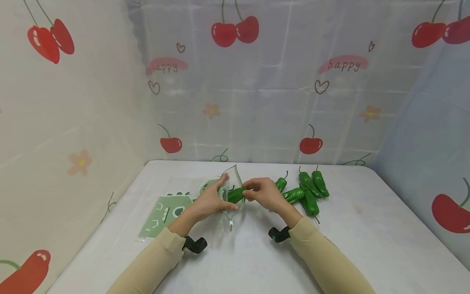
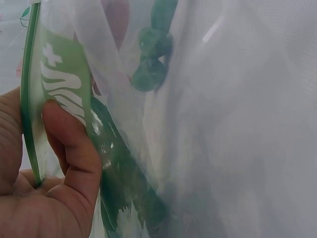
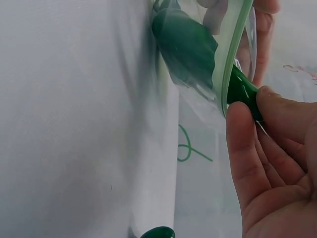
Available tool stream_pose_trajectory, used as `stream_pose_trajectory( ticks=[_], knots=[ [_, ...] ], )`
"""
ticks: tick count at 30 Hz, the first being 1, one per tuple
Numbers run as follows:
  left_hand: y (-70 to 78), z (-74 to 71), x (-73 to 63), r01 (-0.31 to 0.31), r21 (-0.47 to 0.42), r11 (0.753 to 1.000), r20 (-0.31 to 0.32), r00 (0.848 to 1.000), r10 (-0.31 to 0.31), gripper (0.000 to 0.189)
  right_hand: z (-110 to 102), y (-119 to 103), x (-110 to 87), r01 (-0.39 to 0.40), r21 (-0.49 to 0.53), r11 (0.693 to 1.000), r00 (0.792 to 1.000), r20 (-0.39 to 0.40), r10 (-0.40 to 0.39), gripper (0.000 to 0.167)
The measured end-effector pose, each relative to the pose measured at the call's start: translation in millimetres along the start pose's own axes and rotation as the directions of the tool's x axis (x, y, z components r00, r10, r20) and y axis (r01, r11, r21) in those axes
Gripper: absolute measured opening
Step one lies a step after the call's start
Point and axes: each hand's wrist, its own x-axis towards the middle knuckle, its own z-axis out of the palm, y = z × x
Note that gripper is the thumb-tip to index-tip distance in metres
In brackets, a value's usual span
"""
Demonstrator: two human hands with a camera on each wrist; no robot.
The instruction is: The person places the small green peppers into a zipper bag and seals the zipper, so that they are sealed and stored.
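Observation:
A clear zip bag (image 1: 236,176) with a green edge stands over the white table, its mouth spread and facing right. My left hand (image 1: 210,201) holds it by the mouth, and in the left wrist view the fingers curl at the green zip strip (image 2: 30,106). With thumb and fingertips my right hand (image 1: 265,194) pinches the tip of a shiny green pepper (image 1: 235,195). In the right wrist view that pepper (image 3: 242,94) passes through the mouth, and green shows through the plastic deeper in the bag.
Several green peppers (image 1: 309,203) lie in a loose group right of my right hand. Left of the bag, a flat clear bag with a green printed face (image 1: 161,216) lies on the table (image 1: 330,253). Cherry-printed curtains (image 1: 264,102) surround the table at the back and sides.

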Motion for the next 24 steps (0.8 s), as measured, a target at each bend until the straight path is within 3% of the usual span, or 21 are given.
stream_pose_trajectory(
  ticks=[14, 24],
  knots=[
    [3.5, -1.4, -0.5, -0.015, 0.021, 1.0, -0.008, 1.0, 0.016, 0.129, 9, -2, 2.5, -0.013, -0.055, 0.998, 0.999, -0.04, 0.011, 0.02],
    [4.0, -1.2, -0.6, -0.02, -0.008, 1.0, 0.012, 1.0, 0.02, 0.131, 18, -2, 2.7, 0.007, -0.049, 0.999, 1.0, -0.015, -0.008, 0.014]
  ],
)
